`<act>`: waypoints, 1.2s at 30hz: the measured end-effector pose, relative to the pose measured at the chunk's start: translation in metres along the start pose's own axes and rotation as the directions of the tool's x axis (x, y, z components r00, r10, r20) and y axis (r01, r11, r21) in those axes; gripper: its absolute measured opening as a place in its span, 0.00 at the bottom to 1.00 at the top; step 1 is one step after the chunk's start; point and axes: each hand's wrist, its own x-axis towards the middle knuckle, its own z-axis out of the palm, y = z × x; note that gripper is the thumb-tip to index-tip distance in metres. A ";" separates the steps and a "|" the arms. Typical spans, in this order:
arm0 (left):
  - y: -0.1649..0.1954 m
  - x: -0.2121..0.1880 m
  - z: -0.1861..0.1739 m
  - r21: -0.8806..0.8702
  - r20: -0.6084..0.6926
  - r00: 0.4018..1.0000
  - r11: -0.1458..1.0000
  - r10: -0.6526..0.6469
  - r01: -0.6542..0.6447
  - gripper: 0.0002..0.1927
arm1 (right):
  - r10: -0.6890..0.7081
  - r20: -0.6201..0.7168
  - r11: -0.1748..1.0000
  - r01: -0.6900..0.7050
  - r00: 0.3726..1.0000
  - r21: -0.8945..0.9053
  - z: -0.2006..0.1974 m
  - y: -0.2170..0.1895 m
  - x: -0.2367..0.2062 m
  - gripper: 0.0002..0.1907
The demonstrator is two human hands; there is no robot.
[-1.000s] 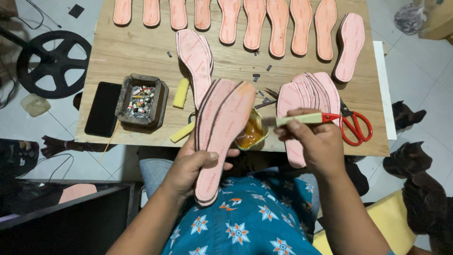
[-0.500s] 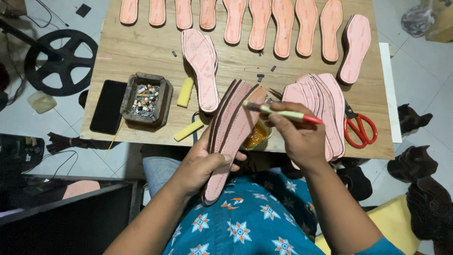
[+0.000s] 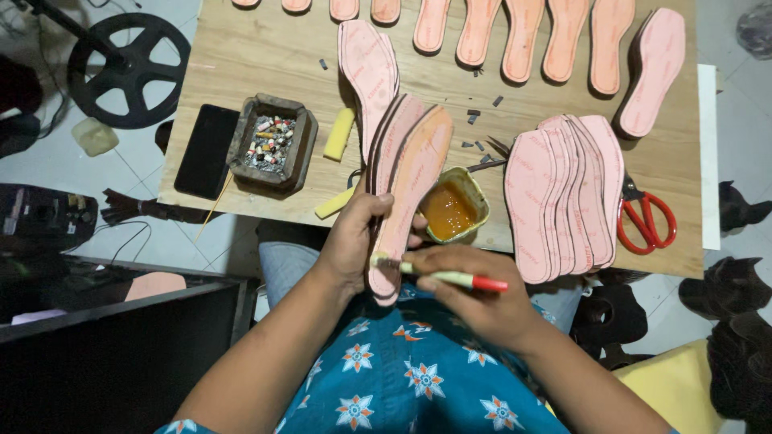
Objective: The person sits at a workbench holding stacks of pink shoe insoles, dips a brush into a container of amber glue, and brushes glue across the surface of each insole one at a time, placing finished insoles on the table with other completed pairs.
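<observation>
swung down since half a second ago, from near the top of the pink shoe-shaped insole stack (image 3: 402, 193) to its heel end: right hand (image 3: 474, 301), closed around a thin brush with cream handle and red tip (image 3: 450, 278), bristles now touching the lowest insole's rounded heel. left hand (image 3: 358, 241) wrapped round the same stack from beneath, thumb across the front, holding it tilted above the table edge and the lap. appears to be three or so insoles fanned in that grip, though cannot tell exactly. likely trouble from here: glue dripping off the bristles onto the blue floral shirt (image 3: 402, 378) below, since the heel hangs past the wooden table (image 3: 241, 56); fanned insoles slipping and sticking together if the grip loosens; an elbow nudging the small yellow tin of amber glue (image 3: 450, 210), just beside the stack, and spilling it toward the overlapped pile of pink insoles (image 3: 563, 193). counted on the table: nine single insoles along the far edge, some cut off by the frame, plus one lying lengthwise behind the held stack; roughly six in the overlapped pile; one glue tin; one pair of red-handled scissors (image 3: 647, 221); one black phone (image 3: 205, 150); one square brown tray of cigarette butts (image 3: 272, 145); two yellow sticks (image 3: 338, 133).
</observation>
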 end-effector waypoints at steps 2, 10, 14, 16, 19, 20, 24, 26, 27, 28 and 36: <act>0.005 0.000 0.003 0.089 -0.051 0.998 0.996 0.023 -0.018 0.27 | -0.027 0.057 0.998 0.024 0.998 0.058 0.001 -0.003 -0.006 0.10; 0.024 -0.015 0.019 0.030 0.009 1.000 1.000 0.008 -0.008 0.35 | 0.035 -0.434 0.991 -0.086 0.900 -0.099 -0.038 0.012 0.007 0.12; 0.026 -0.021 0.022 0.097 -0.006 1.000 0.995 -0.014 0.014 0.37 | 0.188 -0.484 0.981 -0.143 0.855 0.128 -0.041 0.028 0.021 0.12; 0.026 -0.023 0.023 0.109 0.014 0.999 0.993 -0.043 0.041 0.38 | 0.240 -0.475 0.971 -0.197 0.847 0.138 -0.038 0.035 0.026 0.13; 0.027 -0.027 0.022 0.111 0.036 0.997 0.992 -0.065 0.061 0.38 | 0.156 -0.543 0.983 -0.185 0.825 0.002 -0.040 0.044 0.030 0.12; 0.027 -0.028 0.021 0.110 0.041 0.997 0.992 -0.067 0.063 0.38 | 0.113 -0.547 0.982 -0.177 0.830 -0.065 -0.042 0.047 0.030 0.11; 0.032 -0.033 0.020 0.260 -0.042 0.999 0.965 -0.001 0.012 0.38 | -0.032 -0.399 0.876 -0.166 0.916 -0.452 -0.051 0.053 0.033 0.08; 0.033 -0.033 0.019 0.342 -0.060 0.997 0.939 0.056 -0.032 0.38 | -0.090 -0.268 0.770 -0.103 0.959 -0.629 -0.049 0.052 0.038 0.08; 0.034 -0.032 0.019 0.331 -0.068 0.996 0.943 0.057 -0.031 0.38 | -0.134 -0.215 0.727 -0.051 0.967 -0.685 -0.047 0.050 0.041 0.09; 0.034 -0.031 0.018 0.321 -0.076 0.995 0.947 0.057 -0.030 0.38 | -0.174 -0.158 0.680 0.003 0.972 -0.734 -0.043 0.047 0.046 0.11; 0.030 -0.030 0.010 0.162 -0.107 0.990 0.984 0.087 -0.069 0.36 | -0.290 -0.154 0.609 0.058 0.945 -0.791 -0.057 0.014 0.035 0.12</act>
